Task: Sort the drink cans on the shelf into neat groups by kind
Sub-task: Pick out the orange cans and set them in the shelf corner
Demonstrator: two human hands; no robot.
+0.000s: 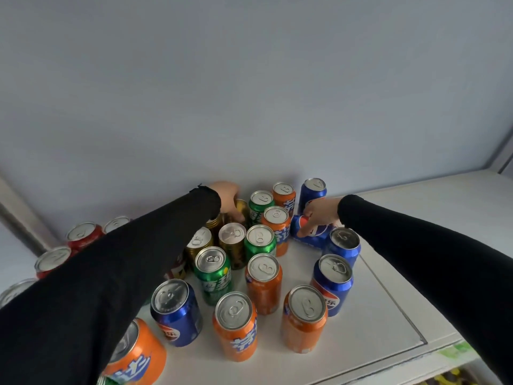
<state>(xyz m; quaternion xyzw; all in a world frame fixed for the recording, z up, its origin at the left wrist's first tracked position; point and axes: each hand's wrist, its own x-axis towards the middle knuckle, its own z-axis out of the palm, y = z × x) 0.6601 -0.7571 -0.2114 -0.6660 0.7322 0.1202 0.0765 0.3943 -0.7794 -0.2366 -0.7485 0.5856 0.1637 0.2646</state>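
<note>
Red cans [83,234] already cluster at nine o'clock; orange, green and blue remain mixed across the shelf [388,287]. Your left hand [229,200] grips a gold can [242,208], your right hand [319,215] clasps a toppled blue can [313,234].

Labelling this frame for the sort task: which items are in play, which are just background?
In play: gold cans, one under the left hand; tipped blue can under the right hand; orange cans; green cans; red cans; shelf.

Background: back wall; black sleeves; blurred stock on the lower shelf.
</note>
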